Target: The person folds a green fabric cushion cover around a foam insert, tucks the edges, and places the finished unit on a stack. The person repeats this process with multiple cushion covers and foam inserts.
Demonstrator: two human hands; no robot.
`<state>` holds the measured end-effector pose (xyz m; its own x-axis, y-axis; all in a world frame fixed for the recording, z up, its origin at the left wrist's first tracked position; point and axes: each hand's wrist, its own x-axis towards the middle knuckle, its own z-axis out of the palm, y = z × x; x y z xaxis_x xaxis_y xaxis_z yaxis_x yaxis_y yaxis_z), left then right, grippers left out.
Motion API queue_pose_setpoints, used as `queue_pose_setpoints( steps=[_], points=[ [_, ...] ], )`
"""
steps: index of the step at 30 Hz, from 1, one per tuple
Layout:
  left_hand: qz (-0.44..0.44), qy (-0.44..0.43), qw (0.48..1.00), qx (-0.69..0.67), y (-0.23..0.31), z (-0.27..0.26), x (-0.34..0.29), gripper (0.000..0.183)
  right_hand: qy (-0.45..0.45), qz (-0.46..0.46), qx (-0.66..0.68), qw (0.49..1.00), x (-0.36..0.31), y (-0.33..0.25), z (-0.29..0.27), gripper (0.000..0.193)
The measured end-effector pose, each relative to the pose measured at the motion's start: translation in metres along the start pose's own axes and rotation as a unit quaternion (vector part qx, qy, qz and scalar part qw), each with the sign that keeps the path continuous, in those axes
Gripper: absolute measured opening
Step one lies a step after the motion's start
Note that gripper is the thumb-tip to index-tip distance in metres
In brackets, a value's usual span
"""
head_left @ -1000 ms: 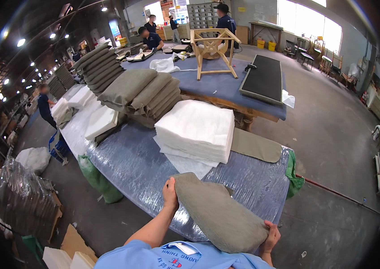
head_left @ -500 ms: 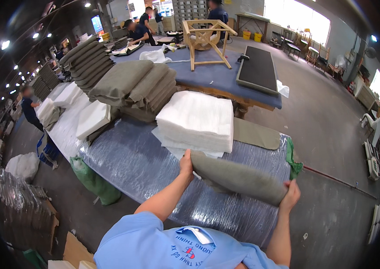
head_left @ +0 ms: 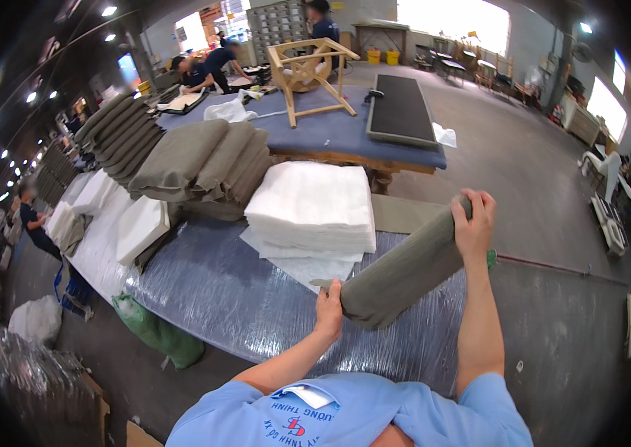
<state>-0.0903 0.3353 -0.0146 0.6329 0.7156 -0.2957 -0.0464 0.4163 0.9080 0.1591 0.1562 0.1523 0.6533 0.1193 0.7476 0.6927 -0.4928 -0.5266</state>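
Observation:
A grey-green fabric cover (head_left: 406, 279) is stretched slantwise above the plastic-wrapped table (head_left: 211, 264). My left hand (head_left: 328, 311) grips its lower left corner, near the loose sheets under the white padding stack (head_left: 311, 205). Up at the right, my right hand (head_left: 475, 225) clasps the cover's raised end, fingers wrapped over its edge. The cover hangs between both hands and hides part of the table's right side. Whether anything is inside it, I cannot tell.
Grey-green cushions (head_left: 200, 164) lie piled behind the padding, with a taller pile (head_left: 116, 138) farther left. White foam blocks (head_left: 142, 229) rest at the left. A green sack (head_left: 157, 331) hangs at the table's edge. Beyond, a blue-topped table (head_left: 341, 123) carries an upturned wooden chair frame (head_left: 308, 78). Several people work farther back.
My right hand has risen and moved away from me, tilting the cover up at its right end. My left hand has come lower and slightly right. The whole view has shifted a little.

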Motion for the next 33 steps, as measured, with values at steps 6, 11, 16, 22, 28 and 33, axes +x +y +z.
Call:
queue_pose_setpoints(
  steps=[6,11,16,22,28,33],
  points=[
    [-0.068,-0.107,0.992,-0.008,-0.013,0.019,-0.026,0.049,-0.005,-0.011,-0.010,1.000,0.031,0.053,0.016,0.025],
    [-0.072,-0.124,0.990,0.010,0.001,0.027,-0.027,0.049,0.000,0.010,-0.004,1.000,0.034,0.069,0.019,0.026],
    [-0.119,-0.160,0.979,0.032,0.016,0.021,-0.029,0.053,0.012,0.034,0.012,0.999,0.031,0.081,0.017,0.028],
    [-0.140,-0.236,0.961,0.039,0.022,0.019,-0.036,0.060,-0.012,0.054,0.026,0.998,0.033,0.092,0.006,0.038],
    [-0.123,-0.276,0.947,0.107,0.034,0.025,-0.042,0.064,-0.118,0.075,0.019,0.990,0.027,0.081,-0.002,0.080],
    [-0.129,-0.270,0.950,0.087,0.019,0.021,-0.046,0.057,-0.144,0.072,0.034,0.986,0.021,0.072,-0.022,0.096]
  ],
)
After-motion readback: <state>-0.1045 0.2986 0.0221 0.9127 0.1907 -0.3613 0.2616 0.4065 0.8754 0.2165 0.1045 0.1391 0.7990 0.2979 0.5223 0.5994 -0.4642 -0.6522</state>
